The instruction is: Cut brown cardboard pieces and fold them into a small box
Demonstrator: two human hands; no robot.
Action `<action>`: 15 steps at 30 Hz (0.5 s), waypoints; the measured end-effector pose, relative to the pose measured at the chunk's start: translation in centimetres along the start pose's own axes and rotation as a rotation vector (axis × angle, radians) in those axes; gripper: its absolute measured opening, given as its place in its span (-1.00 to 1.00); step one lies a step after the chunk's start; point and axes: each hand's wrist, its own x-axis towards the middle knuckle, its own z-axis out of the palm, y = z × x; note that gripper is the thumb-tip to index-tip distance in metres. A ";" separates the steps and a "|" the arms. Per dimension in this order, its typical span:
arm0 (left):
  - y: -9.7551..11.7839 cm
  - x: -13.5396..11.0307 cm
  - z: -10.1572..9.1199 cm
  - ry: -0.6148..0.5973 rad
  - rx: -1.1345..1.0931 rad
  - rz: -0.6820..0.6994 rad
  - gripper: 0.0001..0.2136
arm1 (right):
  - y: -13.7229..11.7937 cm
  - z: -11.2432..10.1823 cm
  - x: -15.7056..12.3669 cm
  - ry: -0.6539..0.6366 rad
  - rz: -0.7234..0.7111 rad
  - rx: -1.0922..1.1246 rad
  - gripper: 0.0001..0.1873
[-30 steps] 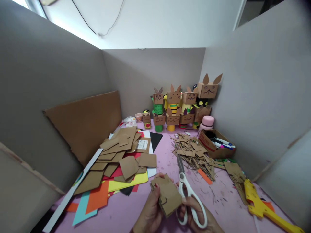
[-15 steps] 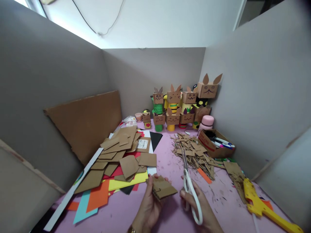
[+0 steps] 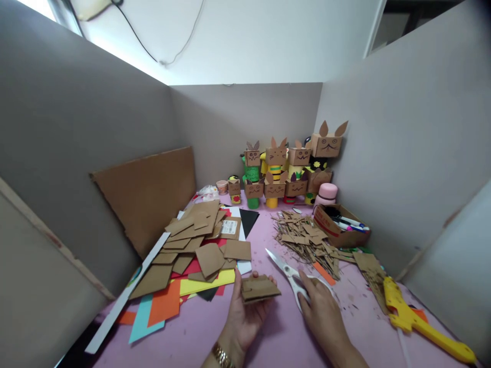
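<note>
My left hand, with a gold-coloured band at the wrist, is closed round a few small pieces of cardboard, stacked together just above the table. To its right, my right hand grips the white handles of a pair of scissors. Their metal blades point away and to the left, low over the purple tabletop; whether they rest fully on it I cannot tell. Part of the handle is hidden under my fingers. Beyond the blades lies a heap of cardboard scraps.
Cut cardboard pieces overlap coloured paper sheets at left, beside a white strip. A large cardboard sheet leans on the partition. Several cardboard animal figures stand behind. A pen box and yellow glue gun are at right.
My right hand has swung the scissors down from a raised position to nearly flat, blades now pointing leftward. In my left hand, the cardboard stack has tilted slightly. The view has shifted a little.
</note>
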 end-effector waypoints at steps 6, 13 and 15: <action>-0.6 -0.1 0.2 0.000 0.097 0.075 -0.79 | -0.6 -1.1 0.0 0.098 -0.111 0.043 -0.64; -1.5 -0.2 0.5 -0.075 0.265 0.114 -0.50 | -3.1 -0.9 -1.0 -0.016 -0.495 0.391 -0.68; -1.6 -0.2 0.5 -0.077 0.288 0.107 -0.49 | -3.1 -0.8 -0.8 -0.001 -0.476 0.403 -0.65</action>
